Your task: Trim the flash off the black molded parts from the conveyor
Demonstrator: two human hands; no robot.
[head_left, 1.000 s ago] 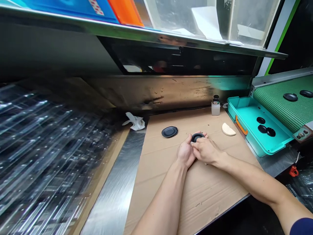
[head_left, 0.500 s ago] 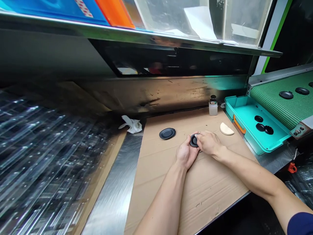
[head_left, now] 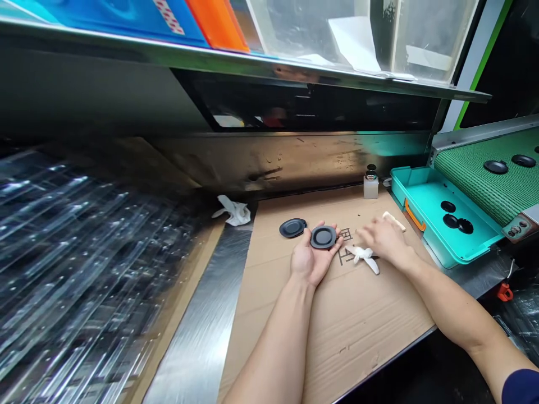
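My left hand (head_left: 311, 258) is palm up, fingers curled round the edge of a black round plastic lid (head_left: 323, 237) with a raised ring in its middle. A second black round lid (head_left: 293, 228) lies on the cardboard sheet (head_left: 328, 336), just left of that hand. To the right, my right hand (head_left: 384, 238) hangs with its fingers apart and nothing visible in them. Below its fingers lies a crumpled white cloth (head_left: 362, 255). Behind the hand sits a cream-coloured pad (head_left: 394, 220), partly hidden by it.
A small bottle with a black top (head_left: 370, 184) stands at the back. At the right, a turquoise bin (head_left: 458, 249) holds several black parts beside a green conveyor belt (head_left: 475, 174) carrying more. White crumpled cloth (head_left: 234, 211) lies back left, near stacked clear plastic (head_left: 84, 269).
My right hand has left the lid and moved right towards the cream pad. The white cloth now lies on the cardboard. My left hand has moved slightly left, the lid lying face up in it.
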